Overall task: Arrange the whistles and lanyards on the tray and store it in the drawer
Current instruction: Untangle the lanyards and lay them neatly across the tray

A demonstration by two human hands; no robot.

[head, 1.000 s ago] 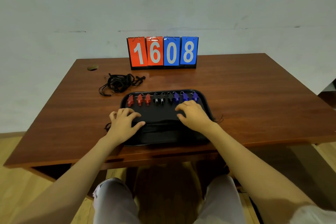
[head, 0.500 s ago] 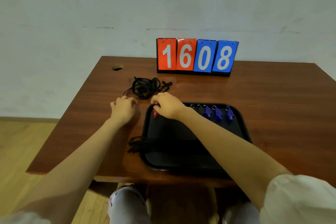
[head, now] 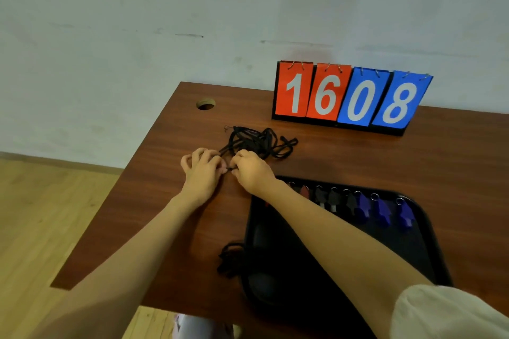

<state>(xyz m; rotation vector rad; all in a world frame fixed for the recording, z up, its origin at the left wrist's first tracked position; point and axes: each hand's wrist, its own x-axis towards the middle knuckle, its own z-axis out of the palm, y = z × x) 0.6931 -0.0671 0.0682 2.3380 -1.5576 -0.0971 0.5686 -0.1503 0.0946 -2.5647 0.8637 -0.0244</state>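
Note:
A tangle of black lanyards [head: 261, 143] lies on the wooden table left of the scoreboard. My left hand [head: 202, 173] and my right hand [head: 252, 172] meet at its near edge, each pinching a black cord between thumb and fingers. The black tray [head: 429, 239] sits at the right front, with a row of red, black and blue whistles [head: 381, 210] along its far side; my right forearm hides the leftmost ones. More black lanyard [head: 231, 256] hangs over the tray's left rim.
A flip scoreboard [head: 349, 96] reading 1608 stands at the table's back edge. A round cable hole [head: 205, 104] is in the back left corner. The table's left edge [head: 110, 201] drops to a wooden floor.
Both hands left the tray and moved up-left to the lanyard pile, where they now pinch a cord. The camera view swung left.

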